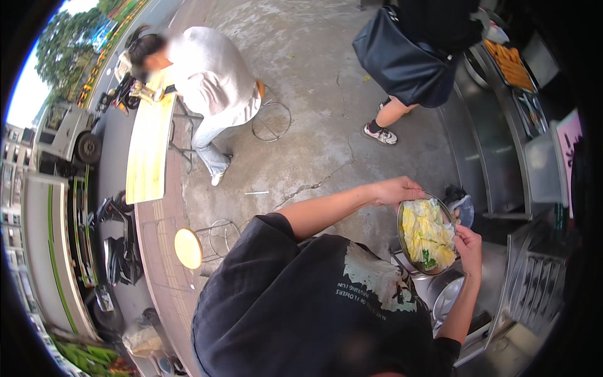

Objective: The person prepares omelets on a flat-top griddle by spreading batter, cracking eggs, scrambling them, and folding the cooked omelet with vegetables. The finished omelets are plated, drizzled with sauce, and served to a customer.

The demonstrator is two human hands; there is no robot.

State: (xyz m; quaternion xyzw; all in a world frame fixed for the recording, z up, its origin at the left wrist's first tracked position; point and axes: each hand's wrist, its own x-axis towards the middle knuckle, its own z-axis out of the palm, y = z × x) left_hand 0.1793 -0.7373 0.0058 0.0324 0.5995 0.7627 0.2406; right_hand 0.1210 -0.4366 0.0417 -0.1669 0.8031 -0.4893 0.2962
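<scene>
Before my chest is a shallow round metal pan (399, 232), tilted, with a thin crumpled sheet of pale yellow and white food (426, 226) in it, possibly egg. Some green leaves (427, 259) show near the edge closest to me. My left hand (399, 190) grips the far left rim, its thumb along the edge. On the opposite side, my right hand (468, 247) pinches the rim; its fingertips lie close to the food, and whether they touch it cannot be told. Beneath the pan, a metal pot (419, 273) is partly hidden.
To the right runs a stainless steel counter (490, 136) with a tray of fried dough sticks (511, 63) and a plastic bin (546, 165). A person with a black bag (400, 61) stands beside it. Another person (216, 70) sits at a wooden table (148, 155). A stool (188, 248) stands left.
</scene>
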